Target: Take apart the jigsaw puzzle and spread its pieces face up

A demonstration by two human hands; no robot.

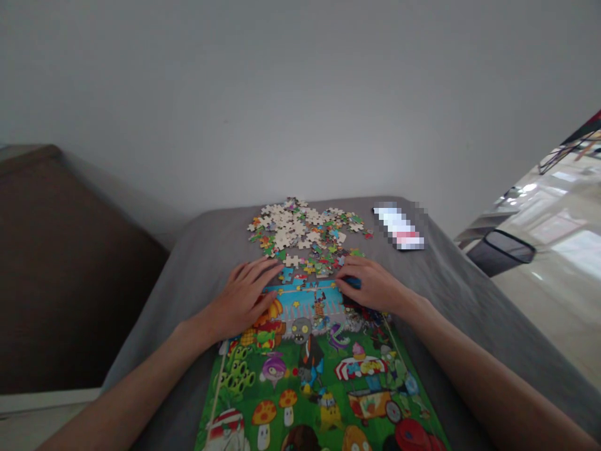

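Well, the left hand (241, 300) lies relaxed and open, its fingers spread and resting on the far edge of a bright, partly assembled cardboard jigsaw puzzle (305, 369). The right hand (370, 287) curves over a small blue puzzle piece (353, 283) at that same edge; whether it grips the piece or only presses on it cannot be told. The puzzle lies flat on a soft grey fabric cover (206, 282), its picture showing a cartoon zombie and red-capped mushrooms on green. Just beyond the hands spreads a loose heap of cream-backed and coloured puzzle pieces (300, 228). Right of the heap lies a pixel-blurred white and red object (399, 225), too obscured to name. Further left stands a dark brown upholstered panel (70, 263), while a black mesh wastebasket (502, 252) sits on a pale glossy floor (549, 313) to the right.
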